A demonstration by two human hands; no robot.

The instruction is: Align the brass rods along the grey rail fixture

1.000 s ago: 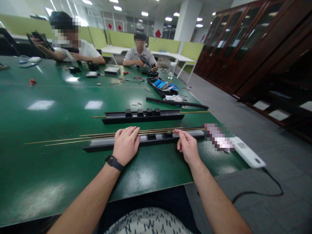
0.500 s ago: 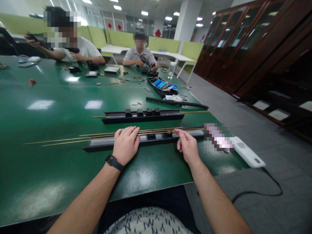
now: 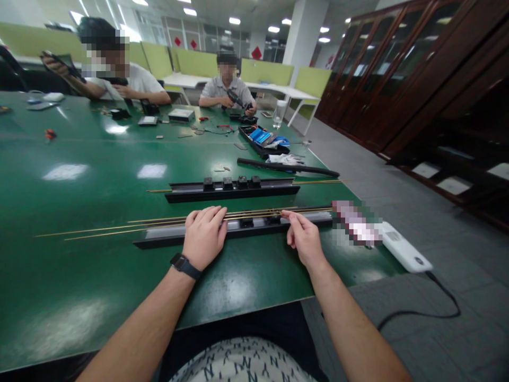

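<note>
In front of me lies a long black channel rail (image 3: 159,239) with a pale inner face. Black blocks (image 3: 246,223) sit in it. Several thin brass rods (image 3: 99,229) run along the rail and jut out past its left end. My left hand (image 3: 204,233), with a dark watch on its wrist, is closed over the rail and rods; its fingertips are partly hidden. My right hand (image 3: 304,236) pinches a brass rod between thumb and forefinger near the right-hand block, its other fingers curled.
Behind it is a second black rail (image 3: 234,195) with blocks and rods. A black strip (image 3: 286,167) and a tool case (image 3: 258,140) lie farther back. A pixelated phone-like object (image 3: 356,223) and a white power bank (image 3: 405,249) with cable are right. Two people sit across the table.
The left ends of the rods sit slightly farther left. My right hand has shifted a little left, still pinching, while my left hand stays on the rail.
</note>
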